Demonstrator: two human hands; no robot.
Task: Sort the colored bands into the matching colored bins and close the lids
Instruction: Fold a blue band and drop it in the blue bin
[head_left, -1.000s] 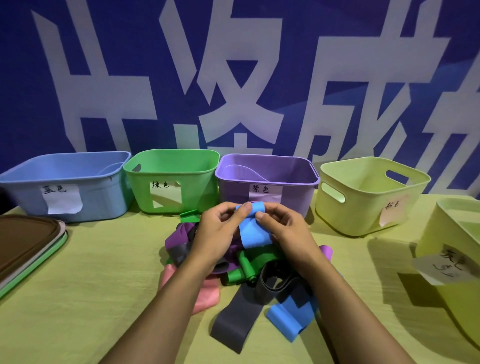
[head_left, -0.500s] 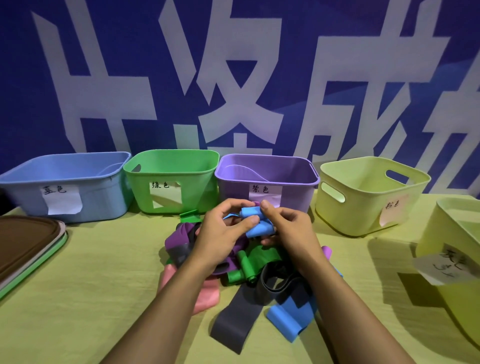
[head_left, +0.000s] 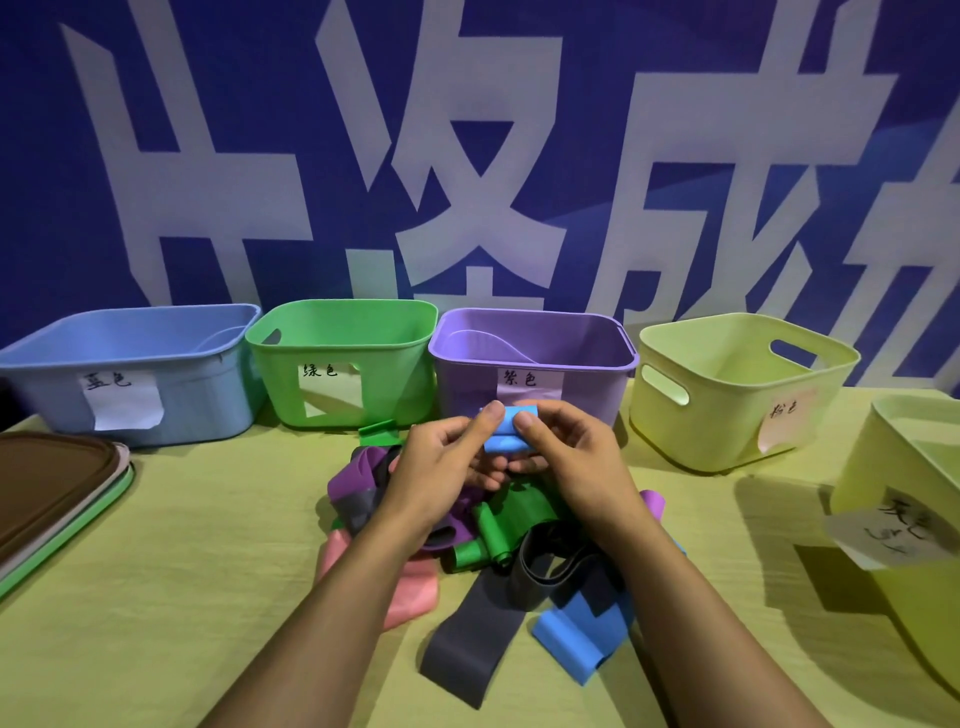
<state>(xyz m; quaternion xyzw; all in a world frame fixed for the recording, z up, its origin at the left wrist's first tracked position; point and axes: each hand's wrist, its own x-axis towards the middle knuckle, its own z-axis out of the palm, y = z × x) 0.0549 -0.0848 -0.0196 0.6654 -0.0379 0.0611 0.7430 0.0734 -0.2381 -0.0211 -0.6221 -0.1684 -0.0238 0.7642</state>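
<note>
A blue wall banner (head_left: 727, 156) with white characters fills twelve o'clock behind my yellow-green tabletop (head_left: 156, 597). Along its far edge stand the blue bin (head_left: 52, 384), green bin (head_left: 395, 364), purple bin (head_left: 587, 384) and a yellow bin (head_left: 727, 415); another yellow bin (head_left: 893, 519) sits at three o'clock, stacked lids (head_left: 52, 493) at nine. The band pile (head_left: 467, 545) lies centre. My left hand (head_left: 441, 467) and right hand (head_left: 576, 462) both pinch the rolled blue band (head_left: 506, 434) above it.

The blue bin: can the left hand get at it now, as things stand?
Probably yes. The blue bin stands open with no lid, and bare table lies between it and the left hand, though that hand now holds the blue band.
</note>
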